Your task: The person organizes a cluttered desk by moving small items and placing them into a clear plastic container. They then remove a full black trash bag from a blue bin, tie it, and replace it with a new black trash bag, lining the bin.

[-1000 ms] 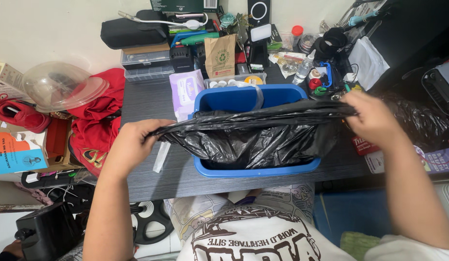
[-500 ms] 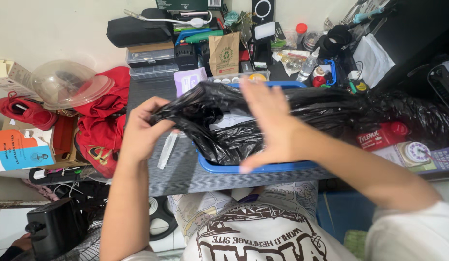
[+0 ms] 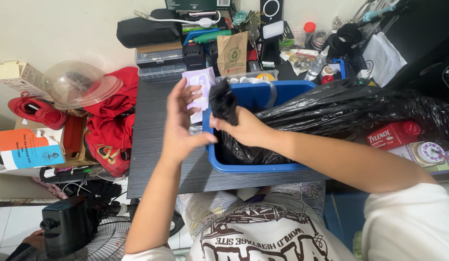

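right hand [image 3: 244,129]: fist closed on bunched black bag [image 3: 223,101] end | left hand [image 3: 178,126]: open, fingers loose, beside it | over blue bin [image 3: 256,166]; grey desk [image 3: 157,140]

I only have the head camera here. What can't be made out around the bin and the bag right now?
- Head view: inside of the blue bin, covered by the black bag.
- Right hand: fingertips buried in the bunched bag corner, so the grip is unclear.
- Left hand: seen from the back, palm side hidden.
- Bag's right end: lost among dark clutter near the frame edge.
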